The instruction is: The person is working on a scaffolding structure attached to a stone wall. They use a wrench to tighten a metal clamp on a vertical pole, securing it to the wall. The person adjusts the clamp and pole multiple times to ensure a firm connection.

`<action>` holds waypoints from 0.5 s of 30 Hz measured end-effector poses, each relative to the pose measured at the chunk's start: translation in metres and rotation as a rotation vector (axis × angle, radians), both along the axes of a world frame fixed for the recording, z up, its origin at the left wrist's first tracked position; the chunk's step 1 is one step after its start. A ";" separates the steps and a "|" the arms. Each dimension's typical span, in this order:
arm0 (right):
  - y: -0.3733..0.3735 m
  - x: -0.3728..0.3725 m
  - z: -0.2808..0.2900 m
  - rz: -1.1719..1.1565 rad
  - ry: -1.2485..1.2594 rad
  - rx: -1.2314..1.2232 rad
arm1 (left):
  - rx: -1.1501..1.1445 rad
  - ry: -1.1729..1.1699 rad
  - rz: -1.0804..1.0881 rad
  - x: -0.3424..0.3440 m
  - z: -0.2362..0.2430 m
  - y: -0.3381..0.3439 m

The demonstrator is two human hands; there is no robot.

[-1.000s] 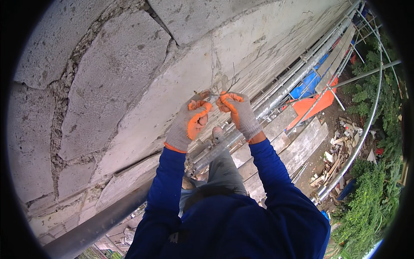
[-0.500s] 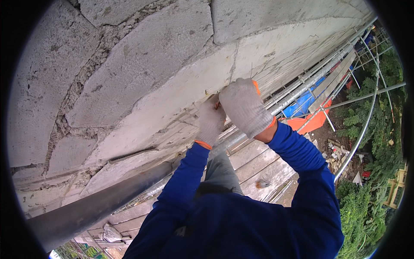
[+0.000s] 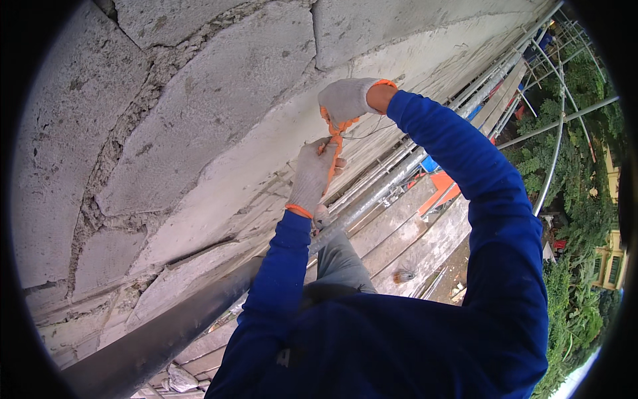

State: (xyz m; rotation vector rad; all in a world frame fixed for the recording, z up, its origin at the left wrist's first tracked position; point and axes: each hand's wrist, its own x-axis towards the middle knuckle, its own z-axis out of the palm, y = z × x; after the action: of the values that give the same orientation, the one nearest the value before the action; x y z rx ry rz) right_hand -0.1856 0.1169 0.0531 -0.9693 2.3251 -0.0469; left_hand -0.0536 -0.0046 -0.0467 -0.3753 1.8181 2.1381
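Both hands wear grey knit gloves with orange palms, close to the pale stone wall (image 3: 266,133). My right hand (image 3: 347,103) is raised above my left, its fingers closed on a thin bent wire (image 3: 365,135) that loops out to the right. My left hand (image 3: 314,171) is just below, almost touching it, thumb and fingers pinched at the same spot; what they grip is hidden.
Metal scaffold tubes (image 3: 379,195) run diagonally beside the wall, with weathered planks (image 3: 399,246) below. My trousered leg (image 3: 339,259) shows beneath my arms. A thick dark pipe (image 3: 166,332) crosses lower left. An orange sheet (image 3: 440,189) and green trees (image 3: 565,173) are rightward.
My right hand has risen from beside my left to above it, rotating over with the arm lifted. My left hand stays near the wire, its back now turned to view.
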 end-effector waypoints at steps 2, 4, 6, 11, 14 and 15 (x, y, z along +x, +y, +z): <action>-0.009 0.003 -0.001 0.083 0.111 0.043 | 0.092 0.025 0.010 -0.008 -0.001 -0.001; -0.017 0.001 -0.003 0.156 0.206 0.078 | 0.213 -0.003 0.068 -0.016 -0.024 -0.001; -0.014 -0.001 -0.005 -0.150 -0.071 0.059 | 0.281 0.020 0.130 -0.013 -0.032 0.001; 0.025 -0.002 -0.017 -0.484 -0.441 -0.281 | 0.030 0.045 0.078 -0.007 -0.009 0.012; 0.037 0.004 -0.016 -0.363 -0.255 -0.360 | 0.048 0.100 0.108 -0.006 -0.013 0.016; 0.041 0.009 -0.006 -0.326 -0.219 -0.316 | 0.029 0.116 0.108 -0.007 -0.009 0.019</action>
State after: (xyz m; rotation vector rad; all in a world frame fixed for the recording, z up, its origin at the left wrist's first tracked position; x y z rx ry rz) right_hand -0.1769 0.1578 0.0470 -0.6771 2.2839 -0.6366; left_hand -0.0607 0.0144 -0.0555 -0.3566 1.8665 2.3008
